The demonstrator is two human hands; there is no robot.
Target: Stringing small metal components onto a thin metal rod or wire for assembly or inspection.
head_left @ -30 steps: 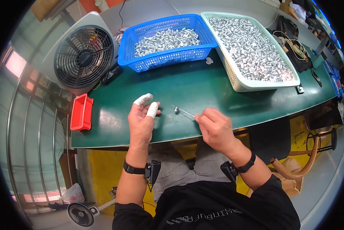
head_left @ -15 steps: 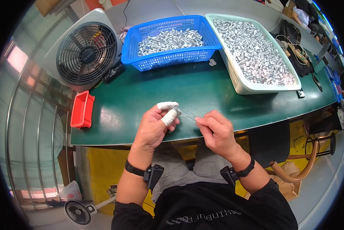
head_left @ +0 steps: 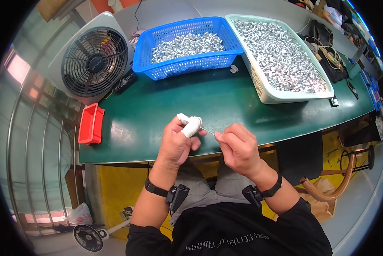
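Observation:
My left hand [head_left: 179, 138], with white tape on the thumb and forefinger, pinches one end of a thin metal pin [head_left: 207, 130] above the near edge of the green table [head_left: 157, 106]. My right hand [head_left: 239, 147] faces it closely and pinches the pin's other end between thumb and fingertips. Both hands hover over the table's front edge, close to my body. Whatever small part sits between the taped fingers is hidden.
A blue basket [head_left: 187, 64] and a white basket [head_left: 285, 91], both full of small silvery parts, stand at the back. A grey fan [head_left: 93, 59] stands at the back left, a small red tray [head_left: 90, 123] at the left edge. Cables and a black bag [head_left: 328, 55] lie right.
My left hand has come in from the left and up off the table, meeting my right hand. The pin that lay by my right hand is now held between both.

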